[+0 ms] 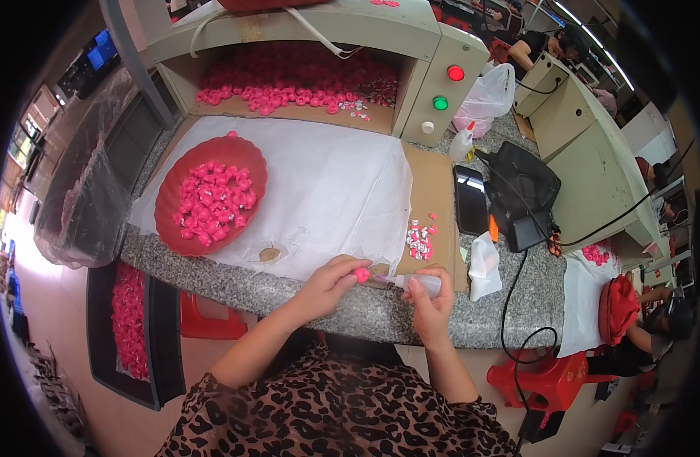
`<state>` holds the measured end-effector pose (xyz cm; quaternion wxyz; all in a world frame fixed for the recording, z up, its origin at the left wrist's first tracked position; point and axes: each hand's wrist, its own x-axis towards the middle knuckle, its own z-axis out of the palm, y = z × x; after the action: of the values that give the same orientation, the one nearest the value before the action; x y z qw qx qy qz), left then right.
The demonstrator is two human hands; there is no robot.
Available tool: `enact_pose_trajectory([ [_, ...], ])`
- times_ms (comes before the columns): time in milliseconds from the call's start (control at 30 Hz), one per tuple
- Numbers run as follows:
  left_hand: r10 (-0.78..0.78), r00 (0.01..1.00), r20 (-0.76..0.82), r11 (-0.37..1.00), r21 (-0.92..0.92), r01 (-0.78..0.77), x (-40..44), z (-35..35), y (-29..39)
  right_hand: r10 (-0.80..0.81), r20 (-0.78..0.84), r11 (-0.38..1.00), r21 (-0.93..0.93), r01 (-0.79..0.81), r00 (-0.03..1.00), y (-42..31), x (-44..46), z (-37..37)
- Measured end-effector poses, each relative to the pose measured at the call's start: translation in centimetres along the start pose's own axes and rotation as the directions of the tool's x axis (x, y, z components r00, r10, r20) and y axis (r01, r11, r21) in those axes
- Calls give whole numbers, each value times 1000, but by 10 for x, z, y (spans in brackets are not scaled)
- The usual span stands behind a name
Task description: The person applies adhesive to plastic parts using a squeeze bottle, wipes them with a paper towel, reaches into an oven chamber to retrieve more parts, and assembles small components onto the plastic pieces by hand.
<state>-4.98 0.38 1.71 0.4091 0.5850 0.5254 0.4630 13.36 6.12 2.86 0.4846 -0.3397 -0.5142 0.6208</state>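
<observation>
Counter (365, 316) speckled, white paper (327, 183) atop, red stool (536, 378) nearby; hands (326, 285) grip pink piece (361, 275), bottle (428, 285).

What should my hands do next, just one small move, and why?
I'd probably ease the nozzle of the bottle in to the pink piece. The left hand already pinches that piece, and the right hand holds the bottle sideways with its nozzle aimed that way; whether they touch is too small to tell.
</observation>
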Motion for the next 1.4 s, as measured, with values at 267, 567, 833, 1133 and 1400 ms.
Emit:
enact_pose_trajectory([
  [267, 49, 998, 30, 999, 21, -49, 0, 1, -6, 16, 74, 997, -78, -11, 997, 0, 4, -2],
  [567, 44, 998, 55, 998, 36, -46, 0, 1, -5, 43, 105, 993, -113, -31, 994, -4, 6, -4],
  [833, 32, 997, 69, 998, 49, -35, 0, 1, -8, 31, 109, 990, -139, -16, 994, -6, 6, -6],
  [1133, 36, 996, 76, 999, 22, -38, 0, 1, -6, 51, 130, 989, -146, -32, 990, -7, 9, -8],
  [1400, 29, 998, 63, 1000, 2, -30, 0, 2, -6, 77, 121, 985, -161, -57, 990, -9, 9, -8],
])
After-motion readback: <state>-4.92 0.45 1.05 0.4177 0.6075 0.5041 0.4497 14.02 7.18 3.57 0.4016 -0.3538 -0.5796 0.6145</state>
